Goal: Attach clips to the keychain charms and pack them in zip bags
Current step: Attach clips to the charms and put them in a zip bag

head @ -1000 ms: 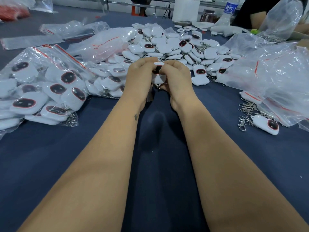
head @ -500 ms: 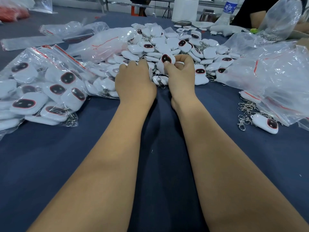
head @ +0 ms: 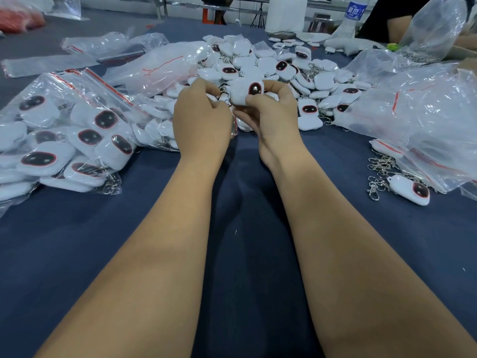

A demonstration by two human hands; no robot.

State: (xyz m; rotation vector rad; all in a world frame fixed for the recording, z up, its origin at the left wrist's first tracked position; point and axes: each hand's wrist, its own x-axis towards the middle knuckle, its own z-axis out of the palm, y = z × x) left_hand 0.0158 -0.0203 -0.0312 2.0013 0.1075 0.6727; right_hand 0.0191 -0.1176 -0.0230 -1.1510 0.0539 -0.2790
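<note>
1. Right hand pinches a white charm between thumb and curled fingers, lifted above the table; I see its dark oval face turned toward me.
2. My left hand sits just beside it, fingers curled at the charm's left edge, where a bit of metal clip shows; I cannot tell exactly how the fingertips hold it.
3. Right behind the hands lies the pile of loose charms, white with dark faces, with chains mixed in among them.
4. On my left, filled zip bags rest on the cloth, each holding several charms with faces up.
5. Farther back on the left I see flat, mostly empty bags with red seal lines.
6. On my right, crumpled clear bags are heaped together.
7. Near their front edge a single charm lies face up, with a cluster of spare clips just beside it.
8. At the far end I see a water bottle, a white roll, and another person's arm by a bag.
</note>
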